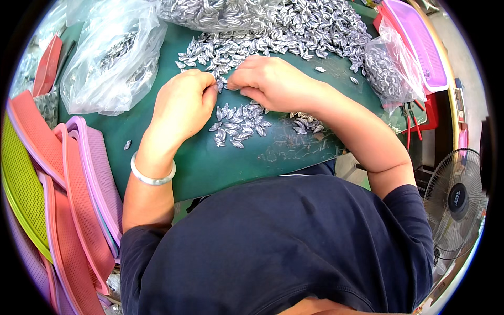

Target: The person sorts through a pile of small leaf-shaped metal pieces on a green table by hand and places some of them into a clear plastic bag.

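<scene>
My left hand [184, 102], with a pale bangle [153, 180] on the wrist, is closed in a pinch at the near edge of a large heap of small silver leaf-shaped pieces [294, 34]. One such leaf-shaped piece [221, 83] shows at its fingertips. Close beside it, my right hand [273, 81] is also closed, thumb against fingers; what it pinches is too small and hidden to make out. Just below the hands lies a loose group of the same pieces [239, 125]. A smaller cluster [307, 124] sits partly under my right forearm.
Clear plastic bags stand at the back left [118, 58] and right [394, 68], the right one filled with silver pieces. Stacked plastic baskets [92, 173] crowd the left edge. A purple basket [417, 39], red-handled pliers [412, 123] and a fan [455, 202] are at the right.
</scene>
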### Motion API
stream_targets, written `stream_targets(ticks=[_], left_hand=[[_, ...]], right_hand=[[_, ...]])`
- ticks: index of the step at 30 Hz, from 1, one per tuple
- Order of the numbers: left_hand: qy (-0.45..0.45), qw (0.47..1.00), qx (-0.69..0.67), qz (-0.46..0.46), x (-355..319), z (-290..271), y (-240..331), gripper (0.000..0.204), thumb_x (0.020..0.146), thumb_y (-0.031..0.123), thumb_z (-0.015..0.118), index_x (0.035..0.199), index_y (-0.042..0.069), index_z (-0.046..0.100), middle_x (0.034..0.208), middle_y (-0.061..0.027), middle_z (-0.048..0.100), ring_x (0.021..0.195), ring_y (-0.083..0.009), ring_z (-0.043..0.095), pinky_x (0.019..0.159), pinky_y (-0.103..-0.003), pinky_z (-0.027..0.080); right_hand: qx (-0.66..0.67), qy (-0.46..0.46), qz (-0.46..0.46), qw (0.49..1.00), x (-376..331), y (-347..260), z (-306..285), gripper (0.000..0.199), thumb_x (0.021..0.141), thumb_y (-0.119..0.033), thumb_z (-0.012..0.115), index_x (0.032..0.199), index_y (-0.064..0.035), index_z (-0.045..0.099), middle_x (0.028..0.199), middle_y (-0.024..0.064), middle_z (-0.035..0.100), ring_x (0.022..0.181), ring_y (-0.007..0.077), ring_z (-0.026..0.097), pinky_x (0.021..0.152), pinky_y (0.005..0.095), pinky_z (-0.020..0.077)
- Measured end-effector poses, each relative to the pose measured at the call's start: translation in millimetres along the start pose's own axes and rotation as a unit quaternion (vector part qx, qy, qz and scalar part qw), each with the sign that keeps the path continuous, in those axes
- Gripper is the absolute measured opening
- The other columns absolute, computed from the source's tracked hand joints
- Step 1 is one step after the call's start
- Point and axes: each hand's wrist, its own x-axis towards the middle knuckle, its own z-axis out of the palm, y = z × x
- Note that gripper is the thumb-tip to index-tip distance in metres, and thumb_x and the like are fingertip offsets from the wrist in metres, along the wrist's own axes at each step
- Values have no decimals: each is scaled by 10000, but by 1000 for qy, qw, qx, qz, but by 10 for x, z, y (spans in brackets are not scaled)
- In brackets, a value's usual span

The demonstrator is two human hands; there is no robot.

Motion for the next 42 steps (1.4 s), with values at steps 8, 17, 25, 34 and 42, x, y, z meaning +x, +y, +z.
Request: stream_targets(ticks=[8,17,25,34,42], left_hand=[[-9,1000,10,-5,2,1,-60,102,797,72,628,858,0,666,798,-158,629,768,-326,609,694,-393,473],[-10,999,20,-26,17,69,-14,124,767,112,688,832,8,669,780,-141,633,726,-297,616,660,-382,473],[-38,995,28,-89,47,106,47,186,758,190,719,804,25,645,783,-137,637,742,-310,618,665,-411,477],[-10,998,14,-64,37,198,-54,98,768,111,649,778,15,634,703,-122,622,647,-276,613,594,-375,461],[-24,999,24,-20,16,175,-25,78,772,95,644,786,19,635,740,-121,636,678,-295,622,611,-378,473]], right_hand=[[-56,-11,37,998,61,17,99,199,754,-23,644,950,-45,621,878,116,631,883,330,609,789,419,497],[-52,13,-9,999,-20,65,-6,187,738,1,645,919,-45,625,879,97,624,896,312,596,790,414,494],[-90,5,-40,995,-11,92,29,98,756,-49,649,846,-44,611,812,90,605,838,306,583,748,410,489],[-101,-160,142,972,-450,95,-437,27,760,-36,626,771,-18,608,752,118,592,810,327,600,709,416,486],[-98,-120,137,978,-508,78,-469,67,760,-40,640,820,-18,621,787,122,611,824,330,607,731,410,492]])
